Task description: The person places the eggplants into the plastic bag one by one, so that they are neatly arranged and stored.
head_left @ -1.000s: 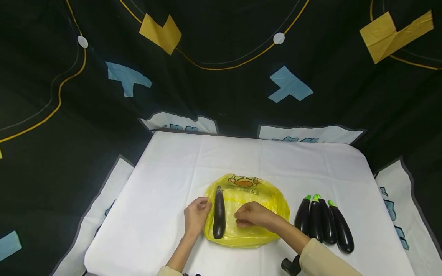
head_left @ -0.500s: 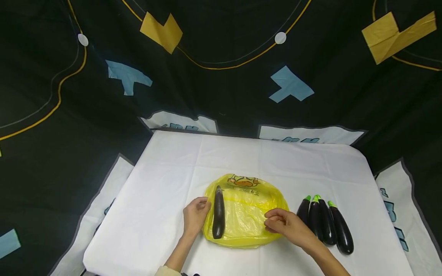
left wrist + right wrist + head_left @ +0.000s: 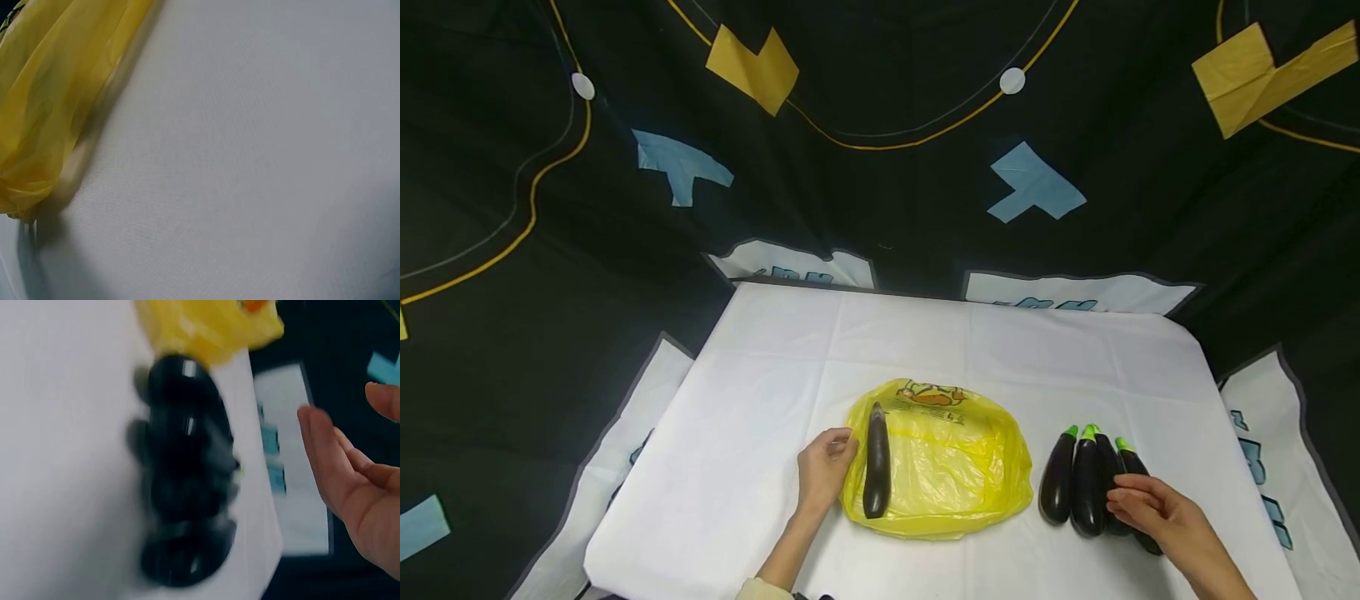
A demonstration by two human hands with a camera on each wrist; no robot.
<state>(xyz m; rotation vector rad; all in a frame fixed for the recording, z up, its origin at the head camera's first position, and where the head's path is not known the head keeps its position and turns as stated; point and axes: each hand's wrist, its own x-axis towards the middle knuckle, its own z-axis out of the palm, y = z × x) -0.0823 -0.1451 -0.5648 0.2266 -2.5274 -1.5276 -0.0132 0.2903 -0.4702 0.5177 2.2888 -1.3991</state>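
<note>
A yellow plastic bag (image 3: 947,475) with a printed picture lies spread out, its mouth rolled into an oval rim. One dark eggplant (image 3: 877,467) lies along the bag's left side, stem end away from me. My left hand (image 3: 823,471) pinches the bag's left rim between thumb and fingers; in the left wrist view only the yellow bag (image 3: 56,87) and white cloth show. To the right, several glossy eggplants (image 3: 1057,479) with green stem ends lie side by side. Over the rightmost ones hovers my right hand (image 3: 1165,512), fingers loosely extended and holding nothing, partly hiding them.
A white cloth (image 3: 760,367) covers the table. Behind and around it hangs a black curtain (image 3: 880,208) with yellow and blue tape pieces. The row of eggplants (image 3: 187,475) appears blurred in the right wrist view, beside the bag.
My right hand has moved from above the bag rightward to the eggplants on the right. My left hand has stayed at the bag's left rim, and the eggplant by it lies as before.
</note>
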